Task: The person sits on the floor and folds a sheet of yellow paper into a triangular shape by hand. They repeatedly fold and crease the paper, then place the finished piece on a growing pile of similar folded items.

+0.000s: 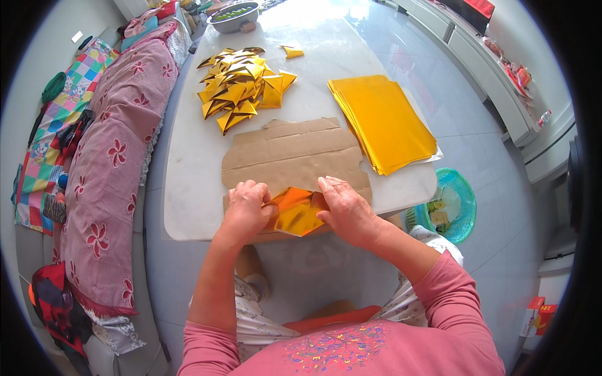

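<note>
Between my hands, at the table's near edge, is a sheet of shiny gold foil paper (299,215), partly folded, with its near corner pointing towards me. My left hand (248,205) grips the sheet's left end between thumb and fingers. On the right end, my right hand (345,207) holds the paper with the thumb below and the fingers above. Beneath lies a flattened piece of brown cardboard (294,152) with torn edges. Farther off is a heap of folded gold paper pieces (240,87). A stack of flat gold sheets (383,122) rests to the right of the cardboard.
The white table (197,188) has rounded corners. One folded gold piece (293,52) lies apart from the heap. A grey bowl of green items (233,18) stands at the far end. A turquoise basket (463,207) is on the floor at right. A sofa with a pink cover (122,183) runs along the left.
</note>
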Demonstrator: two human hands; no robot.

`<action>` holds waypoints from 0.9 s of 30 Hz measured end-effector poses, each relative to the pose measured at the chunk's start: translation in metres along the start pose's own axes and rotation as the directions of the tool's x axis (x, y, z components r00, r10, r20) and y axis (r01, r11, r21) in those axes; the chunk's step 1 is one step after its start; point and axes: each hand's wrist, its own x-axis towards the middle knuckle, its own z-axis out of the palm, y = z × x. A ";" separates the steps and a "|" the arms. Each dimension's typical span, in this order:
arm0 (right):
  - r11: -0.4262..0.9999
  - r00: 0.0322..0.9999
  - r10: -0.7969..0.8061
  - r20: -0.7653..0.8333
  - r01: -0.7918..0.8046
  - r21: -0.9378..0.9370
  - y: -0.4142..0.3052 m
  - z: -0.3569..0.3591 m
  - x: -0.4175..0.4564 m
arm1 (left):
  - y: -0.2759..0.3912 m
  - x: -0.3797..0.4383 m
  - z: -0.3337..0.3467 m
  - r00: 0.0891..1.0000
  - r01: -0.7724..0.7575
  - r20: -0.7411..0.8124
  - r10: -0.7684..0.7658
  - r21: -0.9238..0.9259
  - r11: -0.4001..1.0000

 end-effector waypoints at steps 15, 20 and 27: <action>0.945 0.992 -0.124 0.038 0.130 -0.301 0.018 0.000 -0.003 | 0.026 -0.010 0.008 0.705 -0.629 -0.215 0.676 0.252 0.736; 0.979 0.944 -0.083 0.320 0.137 -0.148 0.002 -0.006 -0.008 | 0.034 -0.021 0.018 0.749 -0.615 -0.149 0.646 0.208 0.761; 0.982 0.894 -0.101 0.437 0.160 -0.101 -0.005 -0.010 -0.002 | 0.039 -0.024 0.032 0.835 -0.530 -0.070 0.546 0.168 0.831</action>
